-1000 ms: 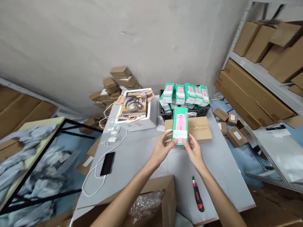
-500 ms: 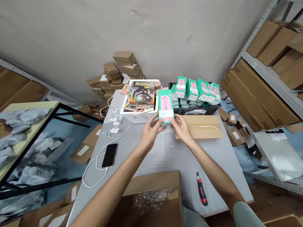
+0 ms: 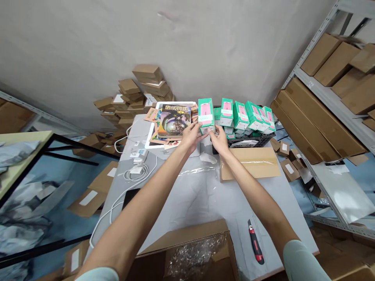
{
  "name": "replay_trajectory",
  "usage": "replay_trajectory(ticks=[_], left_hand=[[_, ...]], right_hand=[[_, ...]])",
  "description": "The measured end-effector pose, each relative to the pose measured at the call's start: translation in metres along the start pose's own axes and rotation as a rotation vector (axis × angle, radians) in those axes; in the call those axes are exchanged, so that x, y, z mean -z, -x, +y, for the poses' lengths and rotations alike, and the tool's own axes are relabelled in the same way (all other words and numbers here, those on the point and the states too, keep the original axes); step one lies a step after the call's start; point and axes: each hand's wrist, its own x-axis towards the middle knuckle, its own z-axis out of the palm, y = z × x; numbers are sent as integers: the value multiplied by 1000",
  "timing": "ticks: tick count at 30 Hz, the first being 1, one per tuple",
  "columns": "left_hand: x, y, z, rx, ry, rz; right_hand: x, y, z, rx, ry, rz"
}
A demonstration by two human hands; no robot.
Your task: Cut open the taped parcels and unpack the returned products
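Note:
A green and pink box is held upright between my two hands, near the back of the table. My left hand grips its lower left side, and my right hand has its fingers on the lower right side. Just right of it stands a black crate with several matching green boxes in and on top of it. To the left, a dark-covered book lies on other books over a white tray.
A closed cardboard box lies right of centre. A red and black utility knife lies at the front right, beside an open carton with clear plastic wrap. A phone, partly behind my left arm, and white cables are on the left.
Both hands have carried the green and pink box away from me, towards the back of the table beside the crate. My left forearm now covers part of the phone.

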Motion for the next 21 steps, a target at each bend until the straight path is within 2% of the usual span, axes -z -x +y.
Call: replay_trajectory(ticks=[8, 14, 18, 19, 21], left_hand=[[5, -5, -54, -14, -21, -95], [7, -5, -73, -91, -122, -268], [-3, 4, -76, -92, -177, -366], [-5, 4, -76, -87, -182, -350], [-6, 1, -74, -138, -157, -246]], right_hand=[[35, 6, 30, -15, -24, 12], [66, 5, 38, 49, -66, -70], [98, 5, 26, 146, 144, -150], [108, 4, 20, 184, 235, -164], [128, -2, 9, 271, 419, -180]])
